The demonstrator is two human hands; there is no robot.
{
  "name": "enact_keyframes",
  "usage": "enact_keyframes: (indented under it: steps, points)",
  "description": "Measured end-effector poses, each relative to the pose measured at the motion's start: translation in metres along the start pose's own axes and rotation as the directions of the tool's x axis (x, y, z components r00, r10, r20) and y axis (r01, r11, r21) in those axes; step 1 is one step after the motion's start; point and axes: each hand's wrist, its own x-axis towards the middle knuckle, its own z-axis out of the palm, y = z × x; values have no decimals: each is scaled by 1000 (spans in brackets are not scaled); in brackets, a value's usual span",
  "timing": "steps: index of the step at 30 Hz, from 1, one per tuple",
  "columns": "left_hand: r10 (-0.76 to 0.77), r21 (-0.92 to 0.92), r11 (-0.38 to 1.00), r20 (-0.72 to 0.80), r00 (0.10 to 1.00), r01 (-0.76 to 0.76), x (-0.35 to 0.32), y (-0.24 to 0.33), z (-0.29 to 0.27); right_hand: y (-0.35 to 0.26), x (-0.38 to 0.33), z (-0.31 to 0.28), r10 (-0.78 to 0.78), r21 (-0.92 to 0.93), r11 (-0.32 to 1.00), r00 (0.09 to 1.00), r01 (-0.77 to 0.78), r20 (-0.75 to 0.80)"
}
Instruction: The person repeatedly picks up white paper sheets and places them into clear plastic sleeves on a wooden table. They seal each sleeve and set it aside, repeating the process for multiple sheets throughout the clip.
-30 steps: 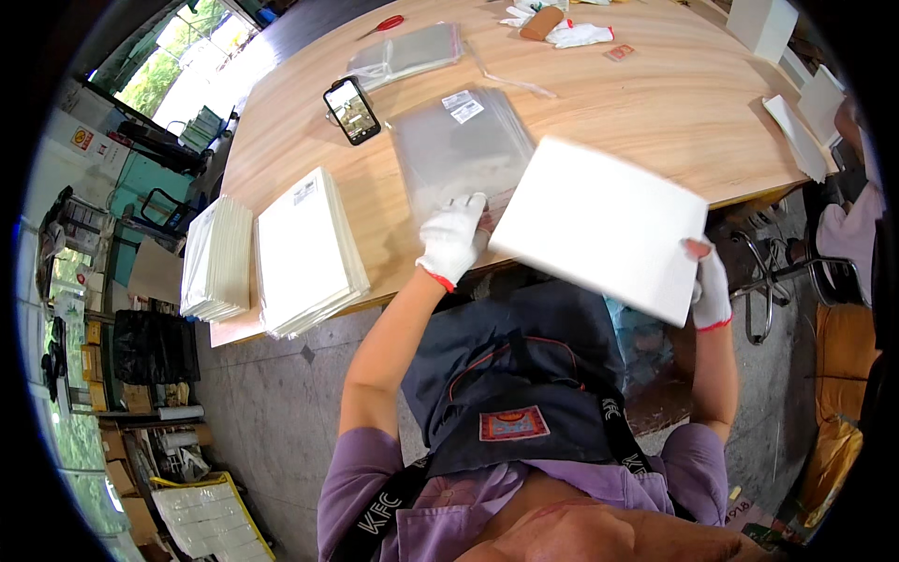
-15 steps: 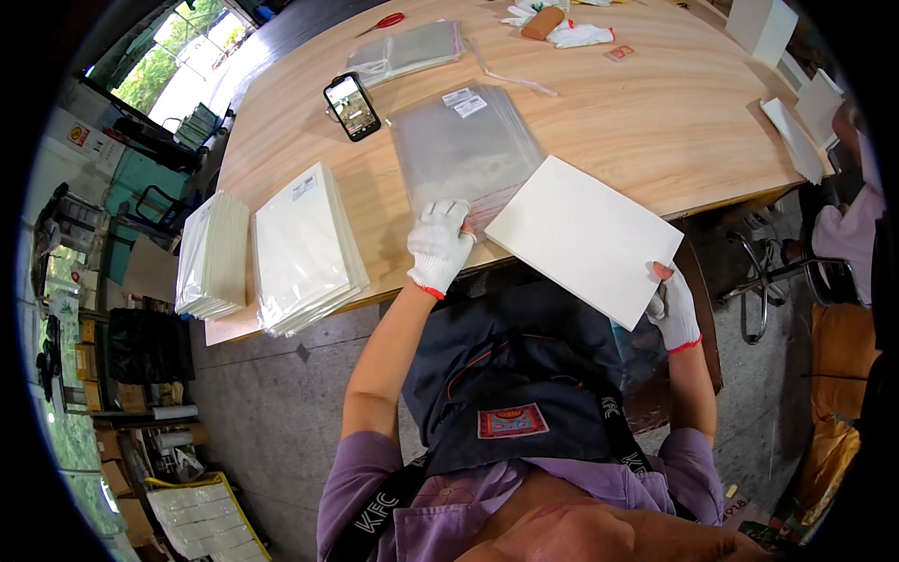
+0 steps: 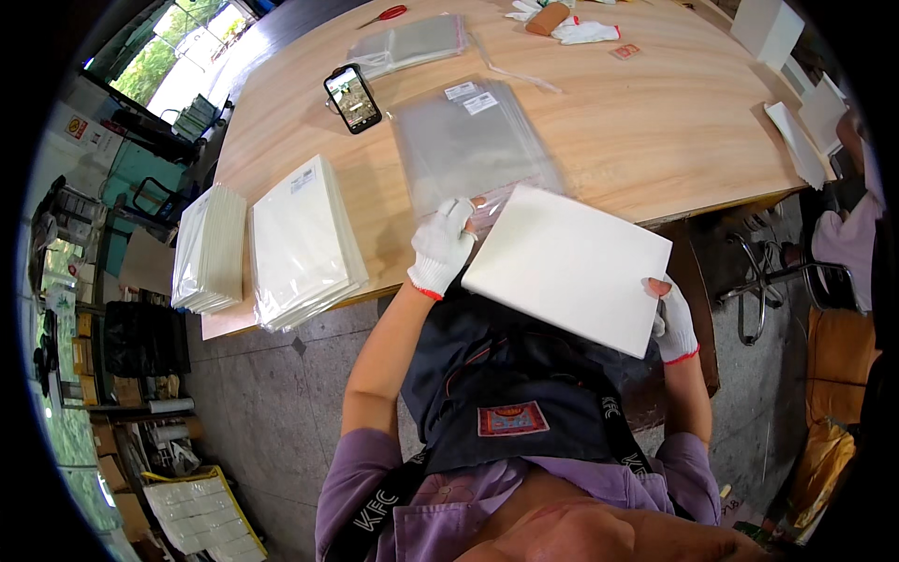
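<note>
My right hand [image 3: 674, 323], in a white glove with red trim, grips the right end of a white rectangular board [image 3: 571, 267], thumb on top. The board is tilted over my lap at the table's front edge. My left hand [image 3: 444, 248], gloved alike, is closed at the near edge of a stack of clear plastic bags [image 3: 459, 140], fingers pinching the opening of a bag beside the board's left corner. Two white labels [image 3: 473, 96] lie on the bags. To the left are two piles of bagged white boards, one wider [image 3: 304, 239] and one narrower [image 3: 211, 248].
A phone [image 3: 353, 98] stands beyond the bags on the wooden table [image 3: 646, 122]. Farther back lie another bag stack [image 3: 407, 45], red-handled scissors [image 3: 386, 15] and spare gloves [image 3: 585, 33]. Folded white pieces [image 3: 794, 140] stand at the right; a person sits beside them.
The white board has swung and shifted slightly left, its near edge now closer to level. My left hand has turned its fingers up at the bag's edge.
</note>
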Motion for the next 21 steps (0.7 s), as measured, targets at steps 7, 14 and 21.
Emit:
enact_keyframes:
  steps: [7, 14, 21]
  points:
    - [69, -79, 995, 118, 991, -59, -7, 0, -2, 18, -2, 15, -64, 200, 977, 997, 73, -54]
    - [74, -198, 977, -20, 997, -77, -34, 21, 8, 38, -13, 32, -51, 307, 951, 999, 44, 14]
    - [-694, -993, 112, -50, 718, 40, -44, 67, 44, 51, -15, 38, -117, 300, 945, 992, 128, -54]
